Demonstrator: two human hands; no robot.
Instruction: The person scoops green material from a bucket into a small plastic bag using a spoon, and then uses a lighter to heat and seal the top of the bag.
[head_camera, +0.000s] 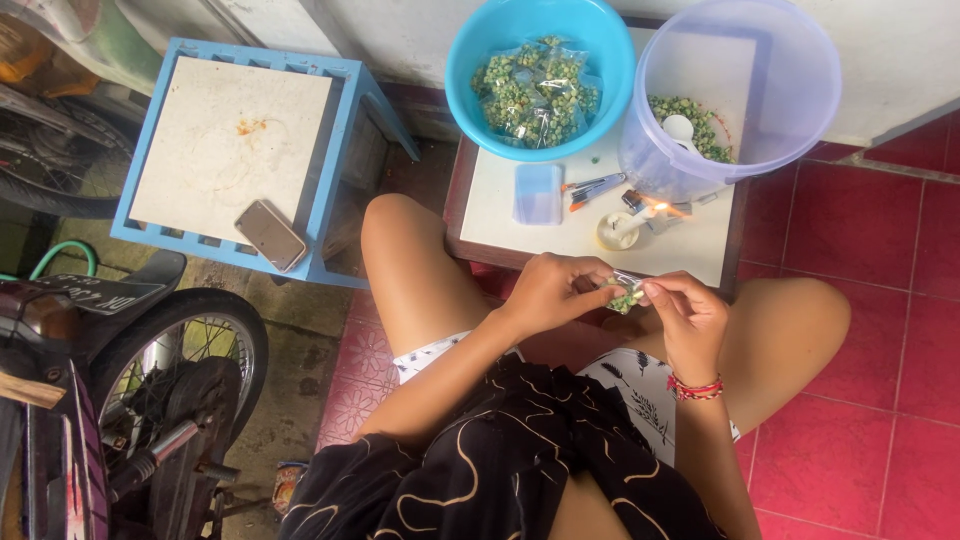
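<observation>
Landmark: the small white counter (560, 225) with a dark rim is taken as the reference for every place below.
Left hand (548, 290): it is held just in front of the counter's near edge, over the lap; its grip is closed, fingers pinched on the left end of a small clear packet of green peas (626, 296).
Right hand (688, 312): it is held beside the left hand, also just in front of the near edge; its grip is closed too, thumb and fingertips pinched on the right end of the same packet. A red bead bracelet (696, 388) is worn on its wrist.
Packet: it is kept between the two hands, off the counter, just below the candle.
Candle (634, 213): a lit stub in a small white dish is seen near the counter's near edge, its flame pointing right.
Blue bowl (480, 50): it is set on the counter's far left corner and is filled with sealed pea packets.
Clear tub (790, 90): it is placed at the far right of the counter; loose peas and a white scoop (680, 130) are seen inside.
Small plastic bags (538, 193): a bluish stack is laid at the counter's middle, with pens (592, 188) just to its right.
Blue stool (345, 120): it stands left of the counter, with a phone (270, 235) on its top.
Motorbike wheel (215, 345): it is seen further left, beyond the stool.
</observation>
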